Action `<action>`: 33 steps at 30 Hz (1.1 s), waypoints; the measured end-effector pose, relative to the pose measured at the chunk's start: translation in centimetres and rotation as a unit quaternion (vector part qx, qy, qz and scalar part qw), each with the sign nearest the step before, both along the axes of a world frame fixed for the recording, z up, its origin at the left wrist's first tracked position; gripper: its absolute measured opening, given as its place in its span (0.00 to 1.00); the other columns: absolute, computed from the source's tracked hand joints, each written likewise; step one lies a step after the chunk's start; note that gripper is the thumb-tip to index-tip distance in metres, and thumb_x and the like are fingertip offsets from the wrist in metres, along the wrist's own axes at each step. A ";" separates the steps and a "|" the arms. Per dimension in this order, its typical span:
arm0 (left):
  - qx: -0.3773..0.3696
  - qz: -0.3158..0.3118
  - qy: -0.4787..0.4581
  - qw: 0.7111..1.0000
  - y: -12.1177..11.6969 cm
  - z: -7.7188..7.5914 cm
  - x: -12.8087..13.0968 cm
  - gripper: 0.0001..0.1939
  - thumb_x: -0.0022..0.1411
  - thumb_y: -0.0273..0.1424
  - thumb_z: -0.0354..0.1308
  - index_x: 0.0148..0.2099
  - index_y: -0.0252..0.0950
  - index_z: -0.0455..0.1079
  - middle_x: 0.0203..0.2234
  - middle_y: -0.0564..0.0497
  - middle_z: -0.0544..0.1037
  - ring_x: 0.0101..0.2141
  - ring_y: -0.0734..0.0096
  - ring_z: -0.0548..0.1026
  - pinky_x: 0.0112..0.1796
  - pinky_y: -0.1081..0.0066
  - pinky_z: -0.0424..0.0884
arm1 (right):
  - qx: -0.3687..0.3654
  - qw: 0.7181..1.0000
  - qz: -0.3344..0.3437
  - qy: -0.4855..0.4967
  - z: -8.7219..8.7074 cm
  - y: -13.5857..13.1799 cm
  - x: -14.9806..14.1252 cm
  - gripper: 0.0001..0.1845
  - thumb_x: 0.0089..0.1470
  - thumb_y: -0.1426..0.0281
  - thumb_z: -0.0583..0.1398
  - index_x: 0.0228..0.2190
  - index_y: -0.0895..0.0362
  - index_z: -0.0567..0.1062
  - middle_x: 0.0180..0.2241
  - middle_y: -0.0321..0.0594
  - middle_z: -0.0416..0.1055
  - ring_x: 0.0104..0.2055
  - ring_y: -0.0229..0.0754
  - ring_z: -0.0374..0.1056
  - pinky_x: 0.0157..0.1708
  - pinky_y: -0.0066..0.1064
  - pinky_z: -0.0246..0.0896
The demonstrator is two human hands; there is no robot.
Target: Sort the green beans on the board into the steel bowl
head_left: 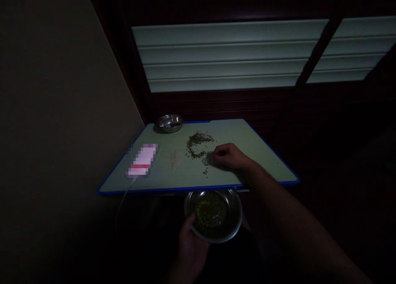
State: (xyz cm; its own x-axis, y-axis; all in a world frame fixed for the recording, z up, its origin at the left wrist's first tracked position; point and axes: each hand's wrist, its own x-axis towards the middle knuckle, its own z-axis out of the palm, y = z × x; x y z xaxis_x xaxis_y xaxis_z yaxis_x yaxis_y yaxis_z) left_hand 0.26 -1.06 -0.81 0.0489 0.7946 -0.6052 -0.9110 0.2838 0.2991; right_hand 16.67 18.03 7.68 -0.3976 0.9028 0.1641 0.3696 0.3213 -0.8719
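My left hand (192, 245) grips a steel bowl (236, 220) by its near left side, with the thumb over the rim. Small green beans (210, 210) cover part of the bowl's bottom. This bowl sits just below the near edge of the table. Over the tabletop, my right hand (229, 155) is closed on a small shiny spoon-like thing (207, 158), whose exact kind is hard to make out in the dim light. Its tip is close to a scattered, curved patch of dark beans (198, 144). Several stray beans (205, 172) lie nearer the table edge.
The pale table (262, 168) has a blue rim. A second steel bowl (169, 123) stands at its far left corner. A pixelated phone-like object (142, 160) with a white cable (123, 199) lies on the left. A wall rises at left, with slatted panels (222, 57) behind.
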 end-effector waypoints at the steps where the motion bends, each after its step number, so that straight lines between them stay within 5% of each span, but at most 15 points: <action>1: -0.001 -0.002 0.001 1.000 0.0 0.0 0.0 0.15 0.63 0.30 0.54 0.50 0.36 0.75 0.35 0.46 0.84 0.41 0.58 0.80 0.50 0.55 0.71 | -0.004 1.000 0.001 0.001 0.0 0.0 0.0 0.12 0.43 0.62 0.63 0.21 0.59 0.72 0.20 0.34 0.65 0.24 0.34 0.58 0.26 0.29 0.54; 8: -0.001 -0.001 0.009 1.000 0.1 -0.1 0.0 0.14 0.63 0.30 0.54 0.48 0.36 0.76 0.34 0.47 0.84 0.40 0.60 0.81 0.50 0.55 0.71 | 0.018 1.000 -0.006 -0.015 0.0 0.1 -0.2 0.12 0.44 0.63 0.64 0.21 0.59 0.73 0.20 0.35 0.67 0.25 0.35 0.59 0.28 0.29 0.56; 20: -0.003 0.000 0.005 1.000 0.3 0.4 0.0 0.14 0.64 0.31 0.52 0.46 0.36 0.77 0.33 0.47 0.84 0.43 0.59 0.80 0.51 0.56 0.71 | -0.096 0.991 0.088 0.017 0.8 -0.8 -0.4 0.19 0.38 0.63 0.70 0.32 0.62 0.80 0.30 0.42 0.77 0.30 0.38 0.68 0.34 0.32 0.63; 33: 0.022 0.009 0.016 1.000 0.8 0.4 -0.2 0.17 0.63 0.31 0.53 0.53 0.40 0.74 0.37 0.49 0.84 0.42 0.60 0.80 0.51 0.55 0.70 | -0.114 0.979 0.161 -0.057 1.6 -2.4 -1.0 0.13 0.44 0.63 0.67 0.27 0.61 0.77 0.22 0.33 0.68 0.24 0.32 0.58 0.26 0.26 0.54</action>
